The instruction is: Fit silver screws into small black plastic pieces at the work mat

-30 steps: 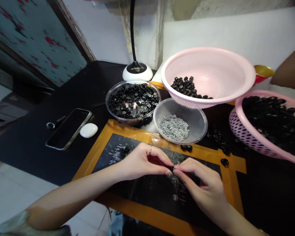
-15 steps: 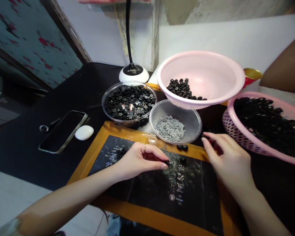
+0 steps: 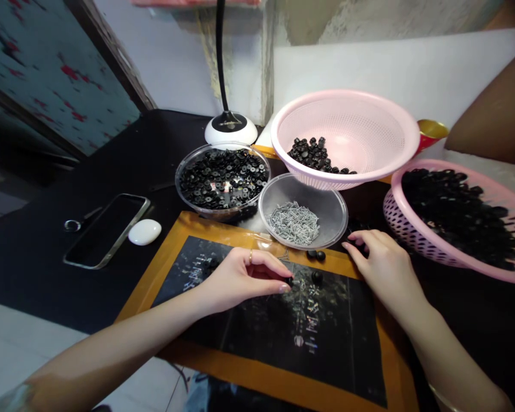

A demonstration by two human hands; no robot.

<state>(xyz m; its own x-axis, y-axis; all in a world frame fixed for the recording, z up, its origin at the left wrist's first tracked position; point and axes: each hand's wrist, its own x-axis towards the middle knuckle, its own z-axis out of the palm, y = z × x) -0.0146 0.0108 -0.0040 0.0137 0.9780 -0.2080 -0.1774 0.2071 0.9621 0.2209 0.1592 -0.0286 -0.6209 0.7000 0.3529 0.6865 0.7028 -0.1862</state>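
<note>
My left hand (image 3: 240, 277) rests on an orange-edged black mat (image 3: 223, 366), its thumb and forefinger pinched on a small black part (image 3: 290, 281). Another black part (image 3: 317, 277) lies just right of it, and two more (image 3: 316, 255) sit near the clear bowl of grey screws (image 3: 302, 217). My right hand (image 3: 384, 269) reaches to the mat's far right edge, fingertips down among loose black parts beside the bowl; what the fingertips hold is hidden.
A clear bowl of black washers (image 3: 222, 179) stands behind the mat. A pink colander (image 3: 345, 137) holds a few black parts; a pink basket (image 3: 455, 220) at right is full of them. A phone (image 3: 107, 229), white pebble-like object (image 3: 145, 232) and lamp base (image 3: 230, 127) lie left.
My right hand has left my left hand and moved right and away to the loose parts by the screw bowl. My left hand stayed, still pinching the small part.
</note>
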